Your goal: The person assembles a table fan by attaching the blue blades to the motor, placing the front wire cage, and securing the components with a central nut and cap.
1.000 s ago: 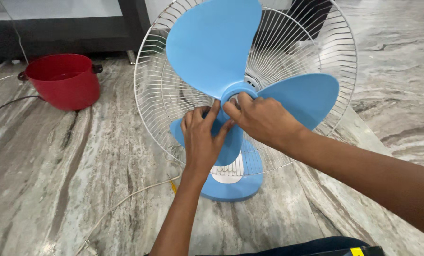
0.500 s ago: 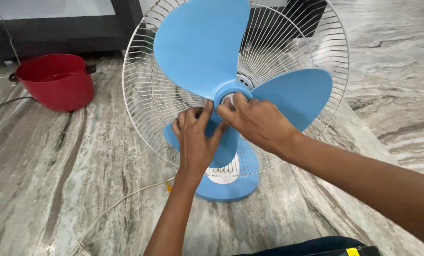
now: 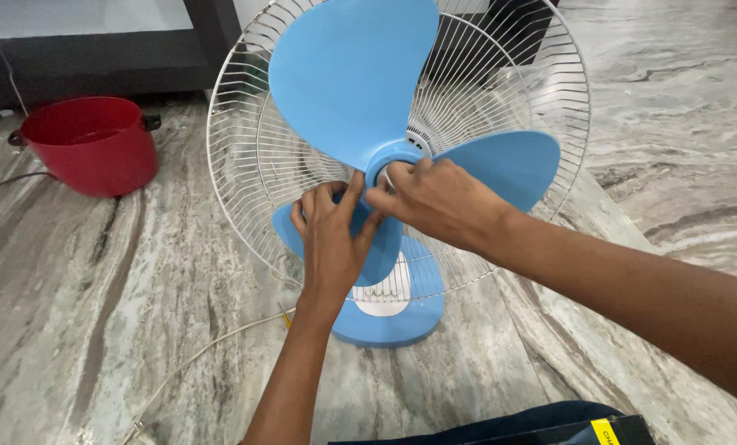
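Note:
A table fan stands on the marble floor with its front guard off. Its light blue three-blade propeller [image 3: 348, 74] sits before the white wire rear guard [image 3: 245, 156], above a blue base [image 3: 389, 321]. My left hand [image 3: 331, 239] lies on the lower blade, thumb up against the blue hub [image 3: 382, 162]. My right hand [image 3: 434, 202] reaches in from the right, with its fingertips pinched on the white cap at the hub's centre, which it mostly hides.
A red pot [image 3: 88, 144] with dark handles stands at the back left beside a dark cable. A white power cord [image 3: 195, 358] runs from the fan's base toward the bottom left. Dark furniture [image 3: 96, 58] lines the back. My dark-clothed knee [image 3: 500, 424] shows at the bottom edge.
The fan blade has turned slightly, its right blade dropping. Both hands stay at the hub, shifted a little left in the picture as the view moves.

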